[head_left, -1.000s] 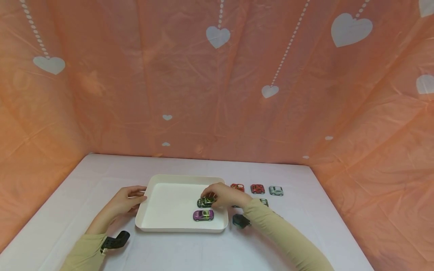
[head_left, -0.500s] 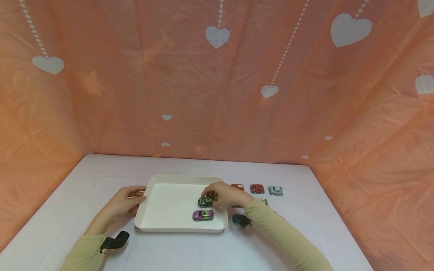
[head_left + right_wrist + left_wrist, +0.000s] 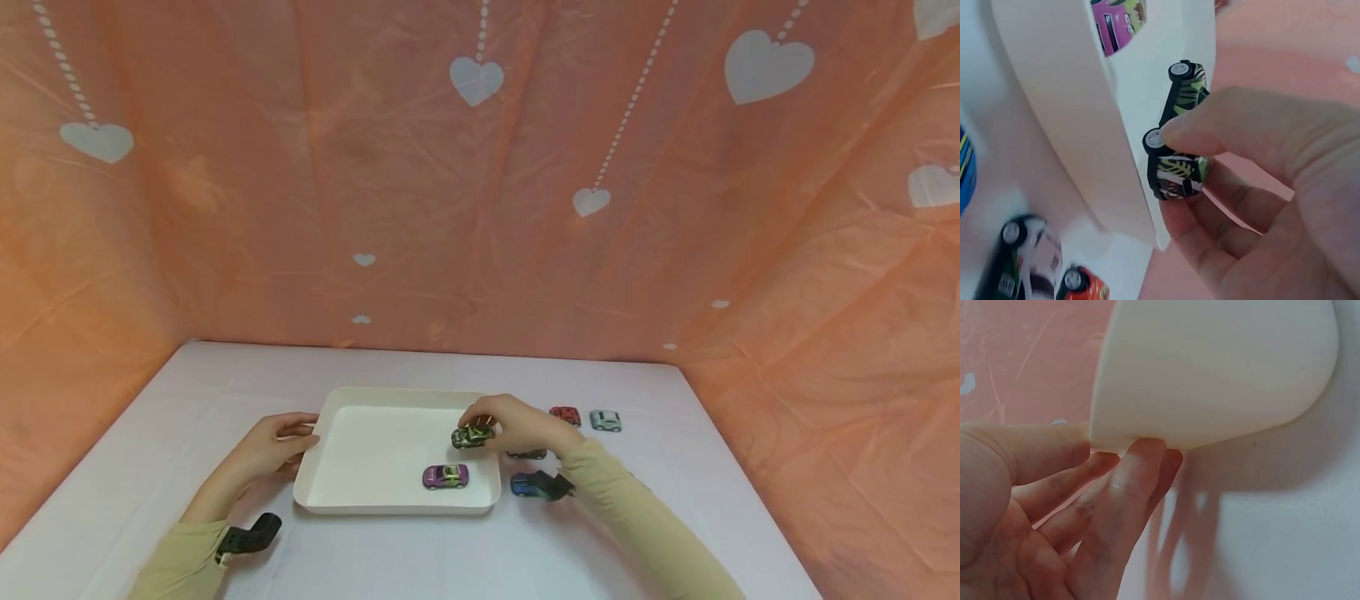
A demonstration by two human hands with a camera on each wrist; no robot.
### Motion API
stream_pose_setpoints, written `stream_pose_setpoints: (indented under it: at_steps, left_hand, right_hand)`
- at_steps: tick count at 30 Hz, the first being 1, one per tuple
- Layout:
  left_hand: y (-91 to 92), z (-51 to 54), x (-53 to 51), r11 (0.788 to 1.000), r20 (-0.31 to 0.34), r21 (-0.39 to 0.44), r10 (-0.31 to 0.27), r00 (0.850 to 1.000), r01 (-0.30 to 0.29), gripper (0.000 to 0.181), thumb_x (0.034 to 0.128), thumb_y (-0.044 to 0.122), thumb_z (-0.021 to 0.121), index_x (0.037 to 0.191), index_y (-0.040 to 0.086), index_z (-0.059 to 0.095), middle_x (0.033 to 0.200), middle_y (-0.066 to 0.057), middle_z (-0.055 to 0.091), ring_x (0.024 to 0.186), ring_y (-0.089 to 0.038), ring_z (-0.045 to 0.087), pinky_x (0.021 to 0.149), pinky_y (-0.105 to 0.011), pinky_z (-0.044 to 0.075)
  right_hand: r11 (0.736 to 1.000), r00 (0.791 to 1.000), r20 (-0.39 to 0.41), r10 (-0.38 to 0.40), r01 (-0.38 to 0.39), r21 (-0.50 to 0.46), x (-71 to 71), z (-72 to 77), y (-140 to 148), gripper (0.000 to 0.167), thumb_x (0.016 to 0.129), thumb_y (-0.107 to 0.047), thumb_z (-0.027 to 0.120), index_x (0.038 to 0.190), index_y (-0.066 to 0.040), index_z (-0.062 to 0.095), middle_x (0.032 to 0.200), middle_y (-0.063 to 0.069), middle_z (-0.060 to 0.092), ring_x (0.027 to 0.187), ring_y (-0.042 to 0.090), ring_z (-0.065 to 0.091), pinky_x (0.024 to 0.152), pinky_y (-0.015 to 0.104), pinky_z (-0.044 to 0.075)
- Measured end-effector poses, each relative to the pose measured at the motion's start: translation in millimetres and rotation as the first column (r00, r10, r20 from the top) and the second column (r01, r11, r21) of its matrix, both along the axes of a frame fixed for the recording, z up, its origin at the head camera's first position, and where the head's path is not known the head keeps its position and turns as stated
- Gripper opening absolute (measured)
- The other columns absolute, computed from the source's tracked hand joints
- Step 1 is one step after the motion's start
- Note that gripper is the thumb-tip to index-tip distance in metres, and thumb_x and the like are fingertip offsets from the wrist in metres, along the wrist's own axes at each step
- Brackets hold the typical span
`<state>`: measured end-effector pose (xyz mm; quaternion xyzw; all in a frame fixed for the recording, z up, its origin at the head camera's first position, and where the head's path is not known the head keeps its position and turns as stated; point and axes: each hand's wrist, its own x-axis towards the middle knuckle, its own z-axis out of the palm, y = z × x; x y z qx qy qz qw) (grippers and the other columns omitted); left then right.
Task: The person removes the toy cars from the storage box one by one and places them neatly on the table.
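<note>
In the head view my right hand pinches a green-and-black patterned toy car above the right side of a shallow white tray. In the right wrist view the thumb presses near one wheel of this toy car, tilted, and fingers support its far side. A purple toy car sits in the tray. My left hand touches the tray's left wall with extended fingers. Up close in the left wrist view, fingertips of the left hand meet the tray's edge.
Right of the tray stand a red toy car, a pale toy car, a dark toy car partly under my right hand, and a blue toy car. A white-and-green toy car shows beside the tray in the right wrist view.
My right hand has moved slightly right and away from me, carrying the patterned car up off the tray floor. The blue car has come into sight. My left hand stays at the tray.
</note>
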<state>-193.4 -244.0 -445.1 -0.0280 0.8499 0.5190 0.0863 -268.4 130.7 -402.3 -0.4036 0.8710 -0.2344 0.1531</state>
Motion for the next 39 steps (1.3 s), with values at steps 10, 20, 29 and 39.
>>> stream_pose_setpoints:
  at_steps: [10, 20, 29, 39]
  left_hand:
    - [-1.8, -1.1, 0.7, 1.000, -0.013, -0.013, -0.009, 1.000, 0.009, 0.046, 0.0932, 0.011, 0.062, 0.132, -0.010, 0.048, 0.112, -0.023, 0.060, 0.076, -0.018, 0.059, 0.059, -0.032, 0.052]
    - [-1.7, 0.8, -0.4, 1.000, -0.015, -0.022, -0.022, 1.000, 0.022, 0.046, 0.0933, 0.011, 0.061, 0.132, -0.009, 0.048, 0.112, -0.022, 0.060, 0.076, -0.018, 0.058, 0.060, -0.032, 0.051]
    - [-2.1, 3.0, -1.1, 0.999, -0.024, -0.028, -0.032, 0.999, 0.031, 0.047, 0.0938, 0.011, 0.061, 0.132, -0.011, 0.047, 0.111, -0.023, 0.060, 0.076, -0.019, 0.057, 0.058, -0.031, 0.050]
    - [-0.8, 1.0, -0.1, 0.999, -0.015, -0.027, -0.031, 0.999, 0.031, 0.048, 0.0938, 0.013, 0.061, 0.133, -0.011, 0.046, 0.113, -0.025, 0.059, 0.076, -0.018, 0.058, 0.058, -0.031, 0.051]
  right_hand:
    - [0.998, 1.000, -0.013, -0.017, 0.016, -0.060, 5.2, 8.6, 38.9, 0.043, 0.079, 0.004, 0.068, 0.119, -0.013, 0.064, 0.111, -0.006, 0.062, 0.096, 0.009, 0.057, 0.085, 0.034, 0.048]
    - [0.992, 0.993, -0.073, -0.092, 0.085, -0.088, 11.0, 12.0, 87.2, 0.047, 0.076, 0.009, 0.065, 0.118, -0.011, 0.065, 0.116, -0.001, 0.062, 0.105, 0.017, 0.057, 0.090, 0.040, 0.047]
    - [0.977, 0.979, -0.061, -0.195, 0.188, -0.103, 19.3, 5.2, 133.7, 0.047, 0.075, 0.012, 0.065, 0.117, -0.008, 0.064, 0.116, 0.004, 0.062, 0.106, 0.023, 0.057, 0.091, 0.043, 0.047]
    - [0.950, 0.952, -0.054, -0.301, 0.295, -0.101, 31.1, -3.0, 172.6, 0.042, 0.078, 0.007, 0.072, 0.114, -0.013, 0.065, 0.110, 0.001, 0.063, 0.101, 0.024, 0.059, 0.090, 0.046, 0.047]
